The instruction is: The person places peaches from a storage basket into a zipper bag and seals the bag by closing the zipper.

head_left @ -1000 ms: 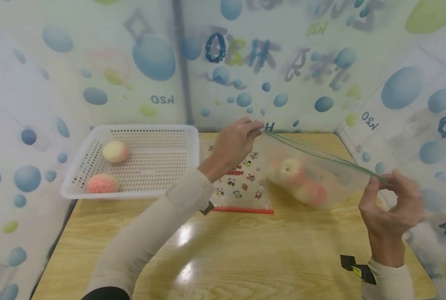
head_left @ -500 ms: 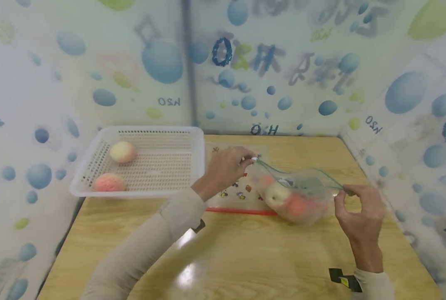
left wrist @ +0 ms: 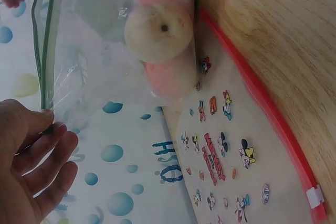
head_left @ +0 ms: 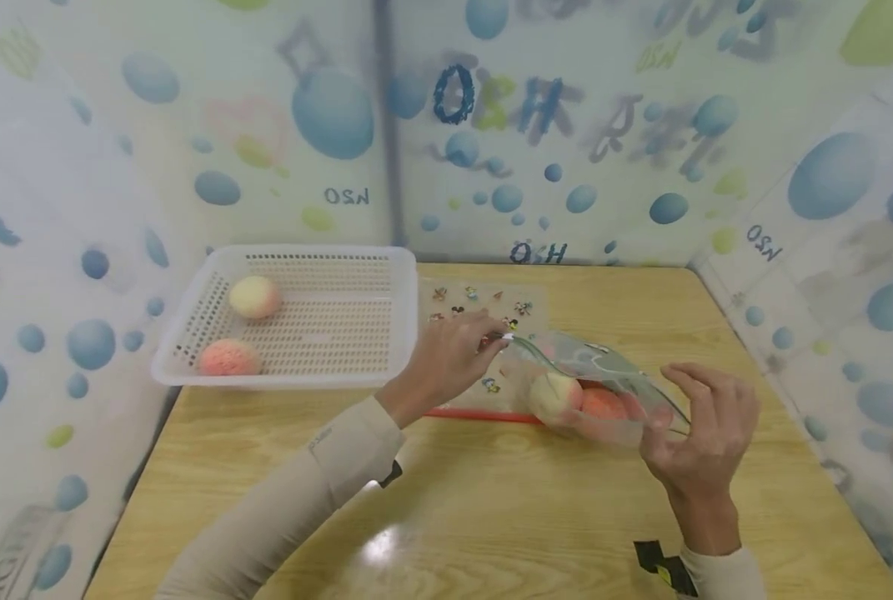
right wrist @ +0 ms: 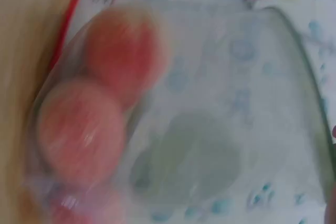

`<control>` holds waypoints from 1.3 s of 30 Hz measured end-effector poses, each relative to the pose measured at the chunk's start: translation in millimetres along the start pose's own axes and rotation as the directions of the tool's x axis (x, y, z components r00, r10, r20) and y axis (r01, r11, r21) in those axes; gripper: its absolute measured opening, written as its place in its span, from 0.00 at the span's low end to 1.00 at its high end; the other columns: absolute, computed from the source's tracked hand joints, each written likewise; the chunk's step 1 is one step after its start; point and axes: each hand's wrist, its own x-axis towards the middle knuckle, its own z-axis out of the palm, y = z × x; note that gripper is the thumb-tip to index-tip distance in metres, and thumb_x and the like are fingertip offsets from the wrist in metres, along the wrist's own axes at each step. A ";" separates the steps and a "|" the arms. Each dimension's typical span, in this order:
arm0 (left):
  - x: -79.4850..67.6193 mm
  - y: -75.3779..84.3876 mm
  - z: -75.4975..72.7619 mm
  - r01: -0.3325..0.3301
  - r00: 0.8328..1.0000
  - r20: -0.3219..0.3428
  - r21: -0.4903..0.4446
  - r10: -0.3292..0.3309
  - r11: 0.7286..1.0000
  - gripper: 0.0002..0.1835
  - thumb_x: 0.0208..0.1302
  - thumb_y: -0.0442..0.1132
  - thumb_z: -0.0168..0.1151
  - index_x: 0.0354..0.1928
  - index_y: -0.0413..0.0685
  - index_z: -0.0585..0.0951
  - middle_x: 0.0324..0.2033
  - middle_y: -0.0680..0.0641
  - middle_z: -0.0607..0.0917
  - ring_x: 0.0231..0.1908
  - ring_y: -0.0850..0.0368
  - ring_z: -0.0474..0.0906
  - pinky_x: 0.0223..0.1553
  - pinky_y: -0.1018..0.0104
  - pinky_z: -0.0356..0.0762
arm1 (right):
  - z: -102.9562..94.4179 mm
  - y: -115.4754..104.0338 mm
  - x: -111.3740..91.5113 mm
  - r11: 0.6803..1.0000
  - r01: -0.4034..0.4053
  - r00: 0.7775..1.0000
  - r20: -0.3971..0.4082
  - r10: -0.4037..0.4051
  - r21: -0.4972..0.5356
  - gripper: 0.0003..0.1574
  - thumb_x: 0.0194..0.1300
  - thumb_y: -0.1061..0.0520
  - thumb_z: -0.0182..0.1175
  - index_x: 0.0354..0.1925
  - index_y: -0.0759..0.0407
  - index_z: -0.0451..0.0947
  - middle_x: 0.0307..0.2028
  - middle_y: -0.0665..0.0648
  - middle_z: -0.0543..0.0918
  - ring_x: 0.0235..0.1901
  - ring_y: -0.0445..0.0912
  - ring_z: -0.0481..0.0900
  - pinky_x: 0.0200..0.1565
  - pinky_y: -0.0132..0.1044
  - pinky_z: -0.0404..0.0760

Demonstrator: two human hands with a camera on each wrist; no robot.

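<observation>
My left hand pinches one corner of a clear zip bag beside its white slider. In the left wrist view, the left thumb and index finger meet at the end of the green zip strip. Several peaches lie together in the bottom of the bag. At the bag's other end, my right hand has its thumb and index finger spread apart, with the bag's edge between them. The right wrist view is blurred; pink-red peaches show through the film there, and only slivers of the right fingers appear at its edge.
A white perforated basket stands at the back left, with two more peaches inside. Between basket and hands, a flat printed bag with a red slide strip lies on the wooden table. Patterned walls surround the table.
Both hands have come down and closer together, lowering the peach bag toward the table. The right thumb and index finger have parted from their pinch on the bag's corner.
</observation>
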 end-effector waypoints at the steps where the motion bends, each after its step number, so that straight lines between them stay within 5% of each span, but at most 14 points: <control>1: -0.7 0.5 -0.3 -0.002 1.000 0.001 0.004 0.002 1.000 0.07 0.67 0.40 0.69 0.44 0.47 0.88 0.36 0.52 0.89 0.30 0.61 0.83 0.21 0.74 0.71 | 3.1 -8.1 4.2 1.000 0.024 1.000 -0.007 -0.024 -0.009 0.25 0.64 0.47 0.50 0.31 0.68 0.82 0.30 0.66 0.83 0.24 0.68 0.70 0.30 0.60 0.64; 5: -3.3 1.6 0.1 -0.016 1.000 -0.005 0.022 0.016 1.000 0.07 0.67 0.40 0.70 0.44 0.47 0.87 0.35 0.52 0.88 0.25 0.65 0.78 0.20 0.75 0.69 | 11.9 -36.6 17.0 0.994 0.112 0.990 0.094 -0.109 -0.019 0.31 0.66 0.41 0.57 0.34 0.69 0.85 0.30 0.66 0.84 0.24 0.66 0.76 0.26 0.61 0.69; 8: -4.5 0.9 0.1 -0.034 0.999 -0.017 0.034 0.034 0.999 0.07 0.67 0.39 0.69 0.44 0.46 0.87 0.33 0.52 0.88 0.25 0.66 0.77 0.22 0.76 0.72 | 19.9 -50.7 19.1 0.988 0.148 0.955 0.251 -0.156 0.053 0.28 0.65 0.45 0.59 0.41 0.71 0.85 0.36 0.66 0.85 0.29 0.65 0.80 0.29 0.59 0.77; 11: -5.1 -0.6 -2.0 -0.039 0.999 -0.025 0.051 0.040 0.998 0.06 0.67 0.40 0.69 0.42 0.46 0.87 0.33 0.52 0.88 0.27 0.64 0.80 0.26 0.73 0.77 | 35.7 -55.6 13.9 0.984 0.139 0.874 0.454 -0.174 0.108 0.34 0.68 0.42 0.60 0.55 0.71 0.80 0.48 0.67 0.83 0.41 0.64 0.82 0.39 0.60 0.81; 16: -7.7 -4.6 -5.1 -0.032 0.999 -0.008 0.076 0.033 0.997 0.06 0.67 0.41 0.70 0.40 0.47 0.87 0.33 0.52 0.88 0.27 0.63 0.82 0.28 0.71 0.80 | 65.4 -49.3 3.4 0.987 0.153 0.671 0.728 -0.140 0.049 0.43 0.66 0.39 0.67 0.66 0.67 0.74 0.59 0.66 0.80 0.56 0.61 0.78 0.56 0.57 0.77; 19: -9.6 -5.7 -4.4 -0.029 1.000 0.004 0.078 0.029 0.996 0.06 0.67 0.41 0.70 0.40 0.47 0.88 0.33 0.53 0.88 0.27 0.64 0.81 0.27 0.71 0.79 | 75.9 -44.3 0.5 0.988 0.140 0.612 0.780 -0.132 0.058 0.35 0.65 0.45 0.70 0.62 0.65 0.79 0.51 0.62 0.86 0.50 0.57 0.83 0.55 0.53 0.79; 23: -11.1 -6.0 -3.2 -0.017 1.000 0.025 0.080 0.015 0.997 0.06 0.67 0.41 0.70 0.41 0.47 0.89 0.33 0.52 0.89 0.28 0.64 0.82 0.28 0.71 0.80 | 79.8 -41.2 -1.4 0.993 0.005 0.556 0.825 -0.100 0.117 0.23 0.68 0.51 0.68 0.56 0.62 0.84 0.38 0.58 0.87 0.36 0.51 0.84 0.42 0.47 0.84; 26: -12.6 -5.8 -2.6 -0.005 0.998 0.058 0.069 0.001 0.998 0.07 0.67 0.40 0.70 0.44 0.47 0.89 0.35 0.51 0.90 0.29 0.63 0.83 0.29 0.70 0.81 | 80.8 -40.5 -4.0 0.985 -0.086 0.531 0.844 -0.079 0.147 0.17 0.69 0.54 0.67 0.52 0.62 0.86 0.30 0.53 0.80 0.27 0.46 0.75 0.30 0.39 0.79; 28: -14.2 -5.7 -2.1 0.002 0.997 0.078 0.057 -0.007 0.998 0.08 0.68 0.40 0.69 0.45 0.47 0.89 0.37 0.51 0.90 0.30 0.63 0.84 0.29 0.70 0.81 | 81.4 -39.7 -6.9 0.981 -0.114 0.536 0.841 -0.071 0.155 0.13 0.69 0.56 0.67 0.48 0.61 0.86 0.28 0.52 0.78 0.25 0.44 0.71 0.27 0.38 0.74; 39: -20.4 -6.7 1.6 -0.054 0.998 0.027 0.044 0.053 0.998 0.05 0.69 0.40 0.67 0.43 0.48 0.88 0.39 0.52 0.88 0.31 0.61 0.84 0.27 0.68 0.82 | 77.8 -38.5 -14.9 0.986 -0.123 0.563 0.826 -0.023 0.111 0.10 0.70 0.56 0.66 0.45 0.62 0.85 0.39 0.56 0.87 0.37 0.50 0.85 0.41 0.47 0.85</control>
